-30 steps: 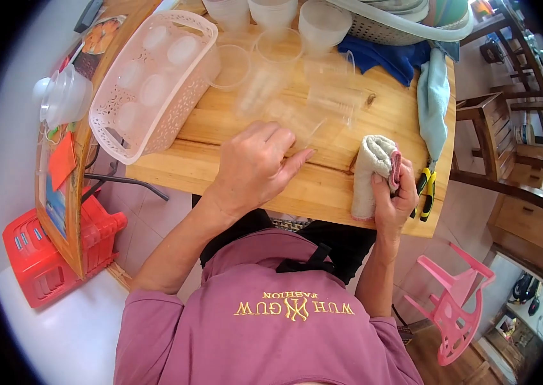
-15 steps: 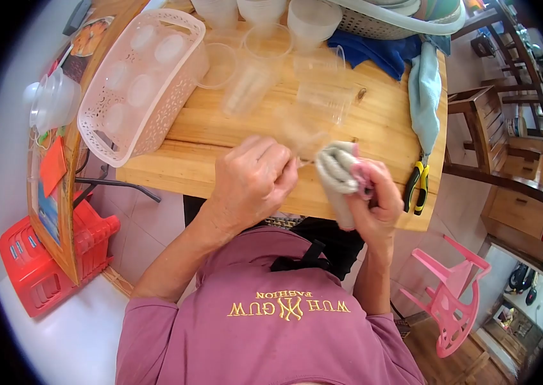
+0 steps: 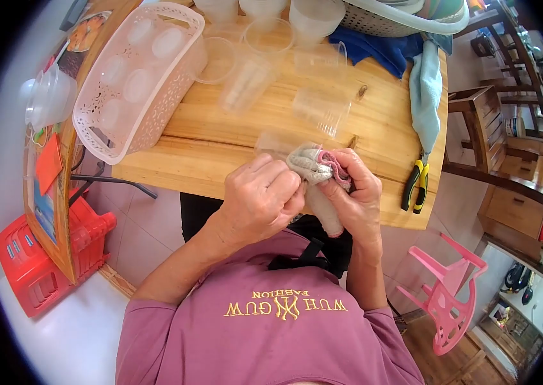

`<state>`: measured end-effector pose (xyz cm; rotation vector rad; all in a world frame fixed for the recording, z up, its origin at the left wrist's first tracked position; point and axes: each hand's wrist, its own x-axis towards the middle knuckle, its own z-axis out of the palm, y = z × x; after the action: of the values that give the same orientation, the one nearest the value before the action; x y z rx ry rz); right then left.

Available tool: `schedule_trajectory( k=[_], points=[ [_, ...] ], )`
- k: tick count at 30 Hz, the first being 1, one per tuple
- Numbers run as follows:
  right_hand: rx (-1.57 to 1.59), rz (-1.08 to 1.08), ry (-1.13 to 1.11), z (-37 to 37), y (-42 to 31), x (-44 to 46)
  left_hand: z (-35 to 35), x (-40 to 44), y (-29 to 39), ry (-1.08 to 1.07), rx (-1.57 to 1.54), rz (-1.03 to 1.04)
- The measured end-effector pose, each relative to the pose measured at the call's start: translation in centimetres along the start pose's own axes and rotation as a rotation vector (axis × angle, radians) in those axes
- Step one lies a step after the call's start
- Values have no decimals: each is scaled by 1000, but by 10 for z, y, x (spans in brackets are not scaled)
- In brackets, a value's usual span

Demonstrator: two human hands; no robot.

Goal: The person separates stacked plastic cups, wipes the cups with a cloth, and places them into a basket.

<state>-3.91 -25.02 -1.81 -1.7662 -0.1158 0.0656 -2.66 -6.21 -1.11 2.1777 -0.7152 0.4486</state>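
Left hand [image 3: 264, 192], in the head view, curls around a clear plastic cup [image 3: 278, 141] partly hidden by its knuckles, while the right hand [image 3: 358, 186] grasps a folded pale cloth [image 3: 312, 165] close beside it, at the near edge of the wooden table [image 3: 201, 119]. Beyond lie other clear cups [image 3: 319, 106], a pink basket [image 3: 167, 77] to the left.

One cloth [image 3: 313, 170], off-white, pink-edged — bunched, lower end past the worktop [image 3: 390, 147]'s near edge. One cup [image 3: 276, 142], clear — partly hidden, far-left of cloth.

Cloth [image 3: 313, 168] in right grip [image 3: 356, 192], clear cups [image 3: 323, 108]
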Motion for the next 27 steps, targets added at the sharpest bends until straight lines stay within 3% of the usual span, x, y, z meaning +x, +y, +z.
schedule_trajectory(
  k=[8,10,14,17,20,23,27],
  points=[
    [-219,-24,-85,3,-2,7,-20,-21,-9,-35,-62,-130],
    [-226,-23,-99,4,-4,8,-25,-20,-15,146,29,-127],
    [-210,-15,-109,6,-10,6,-27,-23,-22,-1,-82,-310],
    [-185,-66,-146,7,-10,5,-25,-27,-23,-91,-132,-299],
    [-97,-108,-164,8,-12,4,-25,-29,-22,-51,-209,-307],
    [45,-6,-186,9,-10,2,-24,-31,-17,12,-345,-365],
    [46,124,-225,14,-6,-2,-26,-32,-17,49,-290,-321]
  ],
)
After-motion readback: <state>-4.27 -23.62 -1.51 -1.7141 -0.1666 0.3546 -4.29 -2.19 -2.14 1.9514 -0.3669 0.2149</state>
